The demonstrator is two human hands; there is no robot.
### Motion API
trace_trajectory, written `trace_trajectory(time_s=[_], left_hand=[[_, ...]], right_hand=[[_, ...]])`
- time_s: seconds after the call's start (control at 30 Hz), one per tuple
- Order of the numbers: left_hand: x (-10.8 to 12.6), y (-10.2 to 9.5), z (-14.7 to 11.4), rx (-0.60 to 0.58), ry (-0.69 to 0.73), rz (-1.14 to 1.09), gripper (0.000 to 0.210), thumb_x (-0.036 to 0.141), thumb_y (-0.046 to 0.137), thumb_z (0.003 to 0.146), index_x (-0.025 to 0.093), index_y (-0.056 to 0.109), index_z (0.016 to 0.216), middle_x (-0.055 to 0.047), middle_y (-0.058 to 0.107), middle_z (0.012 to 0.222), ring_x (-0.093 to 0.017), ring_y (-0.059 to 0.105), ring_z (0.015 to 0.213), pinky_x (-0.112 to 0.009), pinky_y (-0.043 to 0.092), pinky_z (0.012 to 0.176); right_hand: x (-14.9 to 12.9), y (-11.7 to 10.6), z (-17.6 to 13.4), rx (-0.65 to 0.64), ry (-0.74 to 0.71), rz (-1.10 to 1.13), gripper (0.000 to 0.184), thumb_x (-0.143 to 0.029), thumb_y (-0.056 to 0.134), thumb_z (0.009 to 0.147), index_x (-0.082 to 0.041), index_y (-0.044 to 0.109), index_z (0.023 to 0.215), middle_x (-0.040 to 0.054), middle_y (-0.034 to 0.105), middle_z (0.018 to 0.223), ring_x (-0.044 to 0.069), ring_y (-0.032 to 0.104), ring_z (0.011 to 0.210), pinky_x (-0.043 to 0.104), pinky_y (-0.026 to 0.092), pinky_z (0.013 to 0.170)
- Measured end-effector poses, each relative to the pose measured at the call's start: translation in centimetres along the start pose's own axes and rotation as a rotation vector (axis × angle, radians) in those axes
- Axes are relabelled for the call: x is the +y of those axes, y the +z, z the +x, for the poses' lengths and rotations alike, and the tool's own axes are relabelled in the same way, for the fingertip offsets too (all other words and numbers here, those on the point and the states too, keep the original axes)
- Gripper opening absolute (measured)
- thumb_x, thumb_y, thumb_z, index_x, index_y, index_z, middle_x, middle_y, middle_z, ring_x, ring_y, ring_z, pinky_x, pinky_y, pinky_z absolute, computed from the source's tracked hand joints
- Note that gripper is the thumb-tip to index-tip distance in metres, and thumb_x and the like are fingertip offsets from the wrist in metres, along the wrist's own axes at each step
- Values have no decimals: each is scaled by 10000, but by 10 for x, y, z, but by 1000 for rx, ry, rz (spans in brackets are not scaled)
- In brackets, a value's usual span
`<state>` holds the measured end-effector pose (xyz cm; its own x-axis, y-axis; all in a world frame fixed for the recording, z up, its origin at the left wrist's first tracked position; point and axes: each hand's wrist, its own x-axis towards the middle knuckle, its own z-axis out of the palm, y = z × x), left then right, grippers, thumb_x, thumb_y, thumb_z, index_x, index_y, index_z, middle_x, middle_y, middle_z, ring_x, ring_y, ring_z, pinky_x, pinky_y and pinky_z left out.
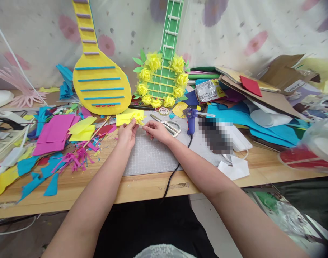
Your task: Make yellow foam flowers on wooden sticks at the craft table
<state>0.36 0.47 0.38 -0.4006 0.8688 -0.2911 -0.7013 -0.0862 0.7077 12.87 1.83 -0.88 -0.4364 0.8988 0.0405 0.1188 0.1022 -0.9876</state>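
Note:
Above the grey cutting mat (pixel 153 157), my left hand (pixel 127 134) pinches a small yellow crepe paper flower (pixel 137 116) between thumb and fingertips. My right hand (pixel 156 131) is closed in a pinch close beside the flower's lower end; what lies between its fingertips is too small to make out. Behind the left hand is a flat yellow paper piece (pixel 122 119). Silver scissors with pale handles (pixel 172 127) lie just beyond the right hand. A purple glue gun (pixel 191 120) rests to the right, its black cord running over the table's front edge.
A yellow paper-covered instrument shape (pixel 102 84) and a green one with yellow flowers (pixel 164 79) lean against the back curtain. Magenta sheets (pixel 55 130) and blue scraps (pixel 52 184) litter the left. Blue sheets (pixel 271 130), cardboard (pixel 261 96) and a red-and-white cup (pixel 301 157) crowd the right.

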Motion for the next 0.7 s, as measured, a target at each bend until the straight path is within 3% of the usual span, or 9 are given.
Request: trace_trajectory(time_s=[0.23,0.57,0.7], left_hand=[[3,2,-6,-70,-4,40,208,10,594,672,153,458,738,-23,619,690,-110,627,666,-289,505,776],[2,2,-8,-31,66,156,334,-3,596,630,189,399,820,12,585,682,-102,607,621,-306,510,744],[2,3,-9,-6,71,197,349,12,604,626,193,371,813,17,581,709,-99,604,611,-313,509,742]], right_hand=[[-3,-9,1,24,29,20,273,-407,580,758,-150,557,671,-72,435,449,30,391,345,170,358,345],[-9,-19,0,-148,162,178,267,-393,624,714,-127,606,698,-81,393,408,29,338,355,172,402,350],[-7,-17,0,-139,158,180,288,-416,633,706,-133,575,706,-75,434,428,28,356,362,175,419,369]])
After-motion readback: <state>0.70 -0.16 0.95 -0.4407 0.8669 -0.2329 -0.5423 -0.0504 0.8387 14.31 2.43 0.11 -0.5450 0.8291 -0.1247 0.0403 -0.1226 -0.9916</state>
